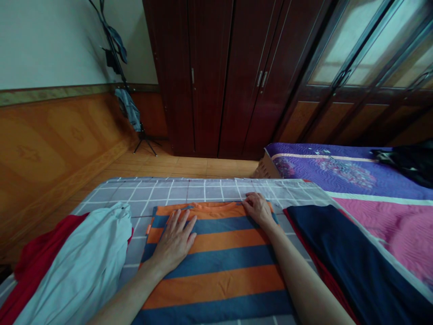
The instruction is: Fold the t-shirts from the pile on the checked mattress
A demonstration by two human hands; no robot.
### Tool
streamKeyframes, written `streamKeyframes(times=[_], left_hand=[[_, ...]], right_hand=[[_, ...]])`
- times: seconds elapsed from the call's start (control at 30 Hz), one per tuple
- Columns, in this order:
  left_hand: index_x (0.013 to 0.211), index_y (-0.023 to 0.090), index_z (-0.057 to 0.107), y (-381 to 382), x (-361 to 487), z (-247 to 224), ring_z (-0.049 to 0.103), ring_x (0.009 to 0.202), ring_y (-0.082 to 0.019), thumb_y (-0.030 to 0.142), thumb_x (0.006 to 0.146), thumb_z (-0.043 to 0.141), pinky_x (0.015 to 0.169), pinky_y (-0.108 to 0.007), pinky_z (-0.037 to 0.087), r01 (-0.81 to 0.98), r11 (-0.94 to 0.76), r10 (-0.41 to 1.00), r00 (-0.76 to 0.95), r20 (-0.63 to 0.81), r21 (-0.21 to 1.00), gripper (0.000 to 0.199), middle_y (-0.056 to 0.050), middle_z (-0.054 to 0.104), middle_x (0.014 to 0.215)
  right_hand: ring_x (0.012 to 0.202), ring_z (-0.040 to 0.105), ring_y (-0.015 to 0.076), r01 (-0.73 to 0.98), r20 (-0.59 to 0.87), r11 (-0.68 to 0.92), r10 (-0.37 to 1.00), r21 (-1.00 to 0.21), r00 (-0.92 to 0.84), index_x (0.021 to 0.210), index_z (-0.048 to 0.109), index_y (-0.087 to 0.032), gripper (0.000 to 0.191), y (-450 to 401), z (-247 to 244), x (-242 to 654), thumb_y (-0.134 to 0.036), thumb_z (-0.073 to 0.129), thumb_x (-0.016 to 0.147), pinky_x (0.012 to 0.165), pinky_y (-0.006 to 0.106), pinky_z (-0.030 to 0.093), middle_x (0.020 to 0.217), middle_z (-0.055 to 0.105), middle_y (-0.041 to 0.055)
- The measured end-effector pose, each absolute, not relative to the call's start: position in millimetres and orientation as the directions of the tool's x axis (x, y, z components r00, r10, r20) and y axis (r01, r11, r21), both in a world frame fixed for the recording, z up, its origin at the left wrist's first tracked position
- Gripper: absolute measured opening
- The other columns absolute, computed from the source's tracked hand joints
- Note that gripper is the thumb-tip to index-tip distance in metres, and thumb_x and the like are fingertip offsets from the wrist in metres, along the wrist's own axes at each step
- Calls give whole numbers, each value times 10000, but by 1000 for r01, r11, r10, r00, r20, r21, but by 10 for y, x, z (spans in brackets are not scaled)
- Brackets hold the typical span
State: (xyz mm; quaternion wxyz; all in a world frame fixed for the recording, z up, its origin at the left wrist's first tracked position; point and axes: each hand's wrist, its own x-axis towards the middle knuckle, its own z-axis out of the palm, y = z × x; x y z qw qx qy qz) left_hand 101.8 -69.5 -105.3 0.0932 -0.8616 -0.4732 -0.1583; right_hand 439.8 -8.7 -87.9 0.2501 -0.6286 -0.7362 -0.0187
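Observation:
An orange and blue striped T-shirt (216, 266) lies folded flat on a grey checked bedsheet (162, 194), its collar towards the far side. My left hand (174, 241) presses flat on the shirt's middle with the fingers spread. My right hand (259, 208) rests on the shirt's far right corner near the collar, holding nothing that I can see. To the left lies a white garment (81, 266) over a red cloth (37, 257). A folded navy garment with a red edge (345, 257) lies to the right.
A purple and pink quilted bed (352, 176) with a black cloth (406, 162) on it stands to the right. Ahead are a wooden floor (176, 167), a dark wood wardrobe (209, 76) and a stand (145, 142) hung with clothes.

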Motion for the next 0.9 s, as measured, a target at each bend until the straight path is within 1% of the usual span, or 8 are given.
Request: streamKeyframes(times=[0.17, 0.3, 0.4, 0.5, 0.57, 0.67, 0.77, 0.9], left_hand=[[1361, 233, 471, -697, 1021, -1044, 297, 1363, -330, 341, 906, 478, 1089, -522, 306, 850, -526, 795, 492, 355, 1, 468, -83, 415, 1448], [1360, 232, 473, -699, 1022, -1021, 306, 1358, -336, 341, 897, 488, 1091, -531, 296, 856, -517, 802, 487, 348, -6, 476, -82, 425, 1443], [1365, 232, 466, -707, 1024, -992, 305, 1361, -329, 346, 903, 482, 1097, -533, 285, 856, -516, 808, 485, 336, 6, 477, -81, 425, 1443], [1365, 230, 464, -714, 1022, -975, 289, 1370, -324, 359, 911, 474, 1099, -534, 279, 853, -522, 807, 489, 332, 11, 472, -83, 418, 1449], [1365, 227, 465, -715, 1020, -973, 292, 1369, -323, 361, 912, 475, 1103, -527, 273, 850, -526, 802, 495, 334, 4, 472, -88, 415, 1450], [1367, 217, 464, -713, 1020, -975, 309, 1360, -325, 357, 909, 473, 1107, -521, 267, 850, -527, 798, 495, 342, 0, 479, -96, 426, 1441], [1358, 213, 475, -710, 1026, -972, 317, 1355, -327, 358, 903, 480, 1103, -525, 270, 853, -522, 804, 488, 340, 8, 478, -98, 439, 1432], [1341, 204, 498, -705, 1029, -980, 325, 1349, -335, 345, 902, 476, 1102, -529, 269, 852, -524, 802, 494, 335, -1, 461, -101, 449, 1425]], right_hand=[[989, 552, 227, 937, 391, 228, 913, -265, -111, 799, 635, -197, 170, -172, -845, 4467, -346, 571, 848, 851, 338, 433, 1024, 646, 90], [1048, 534, 273, 947, 408, 205, 909, -248, -90, 1004, 625, -154, 226, -201, -746, 4460, -310, 539, 865, 886, 411, 427, 1065, 632, 139], [1199, 448, 321, 947, 430, 218, 898, -236, -99, 1180, 557, -111, 362, -314, -622, 4245, -319, 499, 889, 964, 503, 371, 1235, 556, 202], [1299, 374, 287, 917, 406, 336, 885, -216, -229, 1273, 507, -100, 466, -622, -564, 3759, -383, 488, 902, 1043, 461, 329, 1375, 461, 193], [1308, 383, 253, 872, 359, 442, 865, -209, -352, 1296, 508, -151, 515, -884, -598, 3400, -452, 523, 879, 1058, 407, 337, 1414, 442, 139], [1371, 280, 276, 774, 229, 589, 807, -232, -545, 1398, 404, -134, 685, -1154, -703, 3150, -573, 471, 877, 1111, 449, 252, 1478, 344, 147], [1383, 249, 292, 862, 182, 474, 877, -181, -444, 1420, 369, -105, 731, -1164, -771, 3449, -590, 452, 878, 1121, 473, 216, 1484, 323, 161], [1336, 338, 327, 975, 224, 195, 960, -105, -168, 1357, 456, -97, 570, -1076, -733, 4189, -448, 466, 909, 1067, 531, 279, 1431, 402, 192]])
